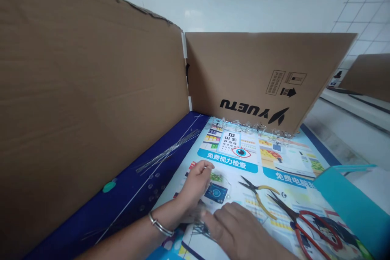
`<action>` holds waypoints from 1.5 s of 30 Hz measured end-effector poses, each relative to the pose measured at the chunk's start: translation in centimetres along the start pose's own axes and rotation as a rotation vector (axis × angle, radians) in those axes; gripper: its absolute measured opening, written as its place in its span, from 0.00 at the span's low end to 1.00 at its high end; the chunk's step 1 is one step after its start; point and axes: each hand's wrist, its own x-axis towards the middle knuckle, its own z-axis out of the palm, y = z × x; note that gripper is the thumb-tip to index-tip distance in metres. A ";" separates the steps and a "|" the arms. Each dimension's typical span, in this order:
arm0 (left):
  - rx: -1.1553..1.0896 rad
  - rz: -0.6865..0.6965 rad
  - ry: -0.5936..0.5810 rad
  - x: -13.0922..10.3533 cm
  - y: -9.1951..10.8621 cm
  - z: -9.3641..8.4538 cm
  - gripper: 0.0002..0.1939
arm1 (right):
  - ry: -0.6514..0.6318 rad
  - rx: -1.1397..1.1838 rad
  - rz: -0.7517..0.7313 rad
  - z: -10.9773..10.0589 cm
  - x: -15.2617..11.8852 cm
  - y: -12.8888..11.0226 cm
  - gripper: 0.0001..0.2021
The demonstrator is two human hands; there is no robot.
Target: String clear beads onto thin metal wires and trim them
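Note:
My left hand [198, 180], a metal bangle at its wrist, is closed in a pinch above the printed sheet. From its fingers a thin, faint wire loop [230, 187] seems to curve out to the right, with small clear bits on it. My right hand [237, 229] is lower and nearer, its fingers curled. Beside its thumb lie a blurred see-through thing and some thin wires [199, 227]; whether the fingers grip any of it is hidden. Yellow-handled pliers [258, 197] and red-handled scissors [301, 219] lie to the right of my hands.
Tall cardboard panels stand at the left [91, 89] and back [243, 73]. Clear wired pieces [252, 126] line the back panel's foot. A bundle of straight wires [169, 150], clear beads [154, 189] and a green blob [109, 187] lie on dark blue. A turquoise box [350, 207] stands right.

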 end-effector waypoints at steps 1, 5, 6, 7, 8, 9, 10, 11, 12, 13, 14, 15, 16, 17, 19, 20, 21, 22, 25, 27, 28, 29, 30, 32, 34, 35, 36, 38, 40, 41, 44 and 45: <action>-0.020 -0.025 -0.056 -0.4 0.1 0.3 0.08 | 0.053 -0.009 -0.053 0.0 0.6 -0.4 0.16; -0.022 -0.032 -0.146 -1.6 0.3 1.0 0.09 | 0.241 -0.033 -0.157 0.6 2.7 -1.2 0.10; -0.024 -0.032 -0.147 -1.8 0.4 1.1 0.09 | 0.262 -0.022 -0.156 0.8 3.0 -1.3 0.09; -0.034 -0.035 -0.147 -1.9 0.5 1.1 0.09 | 0.274 0.001 -0.148 1.1 3.1 -1.2 0.08; -0.056 -0.041 -0.152 -2.0 0.6 1.0 0.10 | 0.277 0.038 -0.130 1.3 3.2 -1.1 0.07; -0.096 -0.050 -0.163 -1.9 0.8 0.9 0.10 | 0.274 0.094 -0.106 1.4 3.0 -1.0 0.07; -0.153 -0.064 -0.181 -1.9 1.0 0.8 0.10 | 0.273 0.167 -0.067 1.5 2.8 -0.7 0.07; -0.226 -0.079 -0.207 -1.8 1.2 0.7 0.11 | 0.278 0.251 -0.012 1.6 2.5 -0.4 0.08; -0.307 -0.091 -0.242 -1.7 1.5 0.5 0.11 | 0.292 0.341 0.058 1.6 2.1 0.0 0.09; -0.390 -0.098 -0.280 -1.7 1.8 0.3 0.11 | 0.307 0.433 0.152 1.5 1.7 0.4 0.10; -0.463 -0.099 -0.317 -1.6 2.0 0.2 0.11 | 0.326 0.514 0.264 1.4 1.3 0.8 0.11; -0.522 -0.093 -0.350 -1.6 2.2 0.1 0.10 | 0.339 0.584 0.384 1.2 1.0 1.2 0.12; -0.560 -0.084 -0.384 -1.6 2.4 0.0 0.10 | 0.359 0.650 0.497 1.0 0.8 1.5 0.12; -0.571 -0.079 -0.421 -1.5 2.6 -0.1 0.10 | 0.378 0.714 0.593 0.8 0.7 1.7 0.11; -0.522 -0.076 -0.496 -1.4 3.0 -0.4 0.11 | 0.411 0.843 0.731 0.5 0.7 2.0 0.10; -0.468 -0.065 -0.523 -1.2 3.3 -0.6 0.11 | 0.420 0.901 0.782 0.5 1.0 2.1 0.10; -0.401 -0.042 -0.529 -1.0 3.7 -0.8 0.12 | 0.425 0.945 0.831 0.5 1.3 2.1 0.10; -0.329 -0.007 -0.515 -0.7 4.2 -1.2 0.12 | 0.433 0.971 0.886 0.6 1.7 2.1 0.11; -0.134 0.154 -0.354 0.1 6.5 -2.9 0.10 | 0.417 0.953 1.004 1.4 3.4 2.1 0.15; -0.085 0.291 -0.214 0.6 8.3 -4.5 0.09 | 0.326 0.878 0.932 2.5 4.9 2.1 0.14; -0.060 0.351 -0.157 0.7 9.2 -5.3 0.09 | 0.251 0.821 0.847 3.1 5.8 2.0 0.12; -0.035 0.398 -0.111 0.8 9.9 -6.2 0.09 | 0.172 0.749 0.749 3.8 6.8 1.9 0.10; -0.014 0.438 -0.066 0.9 10.6 -7.0 0.09 | 0.093 0.673 0.657 4.5 7.8 1.7 0.09; 0.013 0.486 -0.011 1.0 11.4 -8.4 0.09 | -0.024 0.518 0.515 5.9 9.9 1.0 0.10; 0.010 0.515 0.009 1.2 11.7 -9.4 0.09 | -0.139 0.354 0.377 7.4 12.0 0.3 0.11; 0.002 0.523 0.011 1.4 11.7 -9.8 0.09 | -0.192 0.287 0.315 8.2 13.0 0.0 0.11; -0.007 0.524 0.010 1.6 11.7 -10.1 0.09 | -0.223 0.258 0.281 9.0 14.0 -0.3 0.10; -0.019 0.508 0.005 2.1 11.4 -10.4 0.08 | -0.261 0.238 0.243 10.6 15.6 -0.7 0.08; -0.021 0.478 0.000 2.6 10.9 -10.4 0.08 | -0.286 0.227 0.224 12.2 16.9 -1.0 0.08; -0.021 0.464 -0.003 2.8 10.7 -10.4 0.08 | -0.288 0.221 0.222 12.8 17.4 -1.1 0.09; -0.018 0.432 -0.024 3.2 9.9 -9.9 0.08 | -0.265 0.216 0.236 13.7 18.1 -1.5 0.11; -0.018 0.425 -0.031 3.2 9.5 -9.7 0.08 | -0.250 0.223 0.242 13.6 18.1 -1.6 0.12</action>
